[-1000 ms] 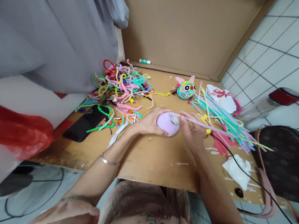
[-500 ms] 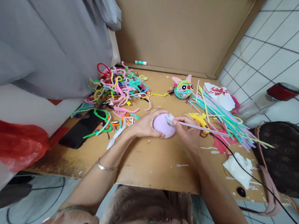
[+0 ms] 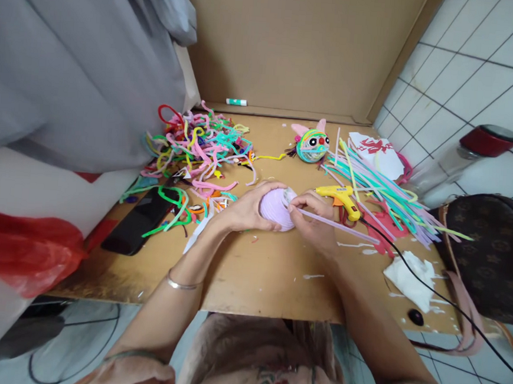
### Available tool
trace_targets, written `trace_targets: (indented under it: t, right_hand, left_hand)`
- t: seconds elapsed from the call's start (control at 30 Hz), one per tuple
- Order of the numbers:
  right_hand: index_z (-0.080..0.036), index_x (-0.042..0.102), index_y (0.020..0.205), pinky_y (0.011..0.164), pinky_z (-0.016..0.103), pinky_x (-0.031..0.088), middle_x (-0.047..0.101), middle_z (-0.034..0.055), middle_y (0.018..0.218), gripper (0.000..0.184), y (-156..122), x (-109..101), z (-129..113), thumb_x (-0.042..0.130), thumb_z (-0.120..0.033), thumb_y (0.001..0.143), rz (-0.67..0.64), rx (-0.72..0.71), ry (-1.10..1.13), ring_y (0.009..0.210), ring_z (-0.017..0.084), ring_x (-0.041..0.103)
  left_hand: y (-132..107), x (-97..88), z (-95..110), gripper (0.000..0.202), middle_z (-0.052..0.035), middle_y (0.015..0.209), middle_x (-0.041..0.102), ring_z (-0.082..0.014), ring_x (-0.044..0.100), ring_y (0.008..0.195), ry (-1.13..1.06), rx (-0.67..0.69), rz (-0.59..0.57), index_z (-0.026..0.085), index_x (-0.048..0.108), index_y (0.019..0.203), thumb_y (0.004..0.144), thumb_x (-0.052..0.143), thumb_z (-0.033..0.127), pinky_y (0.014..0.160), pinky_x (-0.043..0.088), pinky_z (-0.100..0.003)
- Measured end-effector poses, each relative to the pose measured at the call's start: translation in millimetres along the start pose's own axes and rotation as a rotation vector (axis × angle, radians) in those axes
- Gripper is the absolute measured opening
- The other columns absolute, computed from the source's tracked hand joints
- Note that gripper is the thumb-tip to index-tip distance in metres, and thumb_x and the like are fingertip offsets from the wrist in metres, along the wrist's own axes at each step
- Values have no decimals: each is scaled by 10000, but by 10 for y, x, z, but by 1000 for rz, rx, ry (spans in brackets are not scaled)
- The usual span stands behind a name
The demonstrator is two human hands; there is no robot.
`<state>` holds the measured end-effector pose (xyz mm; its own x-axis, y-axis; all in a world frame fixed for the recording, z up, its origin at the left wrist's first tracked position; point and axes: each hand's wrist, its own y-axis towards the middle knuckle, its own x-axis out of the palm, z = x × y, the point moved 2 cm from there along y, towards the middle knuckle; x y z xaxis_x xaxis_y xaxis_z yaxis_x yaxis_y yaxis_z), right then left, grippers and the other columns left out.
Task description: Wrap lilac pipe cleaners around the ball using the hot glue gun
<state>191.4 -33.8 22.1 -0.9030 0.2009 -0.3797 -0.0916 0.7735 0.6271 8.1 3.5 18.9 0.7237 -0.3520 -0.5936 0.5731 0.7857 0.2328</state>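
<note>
A ball wrapped in lilac pipe cleaner [image 3: 276,210] is held above the middle of the table, a small greyish patch showing uncovered at its upper right. My left hand [image 3: 249,208] curls round its left side, thumb below and fingers over the top. With fingertips pinched at the ball's right side, my right hand [image 3: 316,220] grips a lilac pipe cleaner [image 3: 347,224], whose loose length sticks out to the right. Just beyond that hand lies a yellow glue gun [image 3: 342,199]. Farther back sits a finished-looking ball with ears and eyes [image 3: 312,144].
Tangled pipe cleaners [image 3: 207,141] heap at the back left, near a black phone [image 3: 136,221]. Straight pipe cleaners [image 3: 385,187] lie at right. Also there are a crumpled tissue [image 3: 412,280], a red-lidded bottle [image 3: 463,155], a brown bag [image 3: 491,258] and the glue gun's black cord [image 3: 425,300].
The right hand has turned the pipe cleaner so its loose end points lower and nearer to me. The ball has shifted slightly in my left hand's hold, and the view has moved a little.
</note>
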Motion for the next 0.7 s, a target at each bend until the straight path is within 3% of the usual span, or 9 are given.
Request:
trace_targets:
  t: [0.3, 0.53, 0.6, 0.7]
  right_hand:
    - [-217, 611, 721, 631, 275, 441, 606, -10, 705, 78, -1, 11, -3, 594, -177, 786, -1, -20, -44, 658, 135, 548]
    - [-224, 595, 709, 639, 277, 442, 590, -17, 692, 100, -7, 25, -37, 589, -162, 787, -19, -33, -37, 660, 134, 554]
    - [-223, 592, 709, 630, 276, 442, 592, -15, 697, 100, -10, 32, -52, 590, -160, 787, -17, -39, -37, 653, 133, 554]
    - [-222, 595, 719, 622, 271, 448, 584, -8, 693, 99, -16, 48, -76, 589, -157, 793, -17, -62, -43, 660, 136, 561]
  left_hand:
    - [2, -3, -25, 872, -132, 1410, 524, -327, 523, 1283, -16, 9, -9, 203, 488, 1360, 587, 844, 389, 1129, 397, -485]
    - [3, -3, -82, 911, -133, 1418, 524, -331, 498, 1316, -109, -9, -1, 217, 513, 1360, 577, 862, 524, 1147, 375, -473]
    - [-5, -2, -89, 837, -126, 1404, 543, -317, 518, 1297, -167, -34, 18, 219, 542, 1343, 648, 795, 610, 1131, 394, -443]
    - [-19, 15, -92, 646, -111, 1370, 588, -269, 553, 1261, -251, -84, 63, 225, 592, 1306, 852, 543, 682, 1098, 424, -385]
